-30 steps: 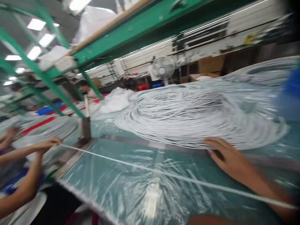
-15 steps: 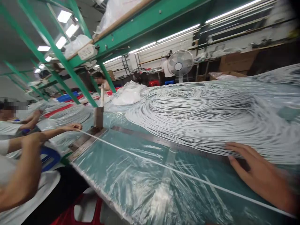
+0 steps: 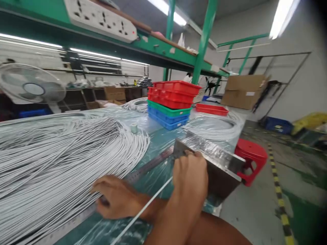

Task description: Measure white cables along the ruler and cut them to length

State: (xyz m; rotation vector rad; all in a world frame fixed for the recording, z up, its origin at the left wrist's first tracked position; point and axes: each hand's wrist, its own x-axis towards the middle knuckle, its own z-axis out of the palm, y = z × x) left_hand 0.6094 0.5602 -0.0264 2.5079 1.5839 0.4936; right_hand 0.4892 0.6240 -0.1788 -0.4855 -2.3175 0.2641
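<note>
Measuring step: right hand [image 3: 190, 177] pinches 1 white cord [image 3: 143, 210] at the metal stop [image 3: 212, 163]. Left hand [image 3: 117, 199], fingers loose, presses cord pile [image 3: 58, 160] beside bench ruler [image 3: 148, 166]. Next probably needs cord taut.

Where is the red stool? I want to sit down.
In the head view the red stool stands on the floor at the right, just past the table's end, beside the metal plate the right hand touches.
</note>
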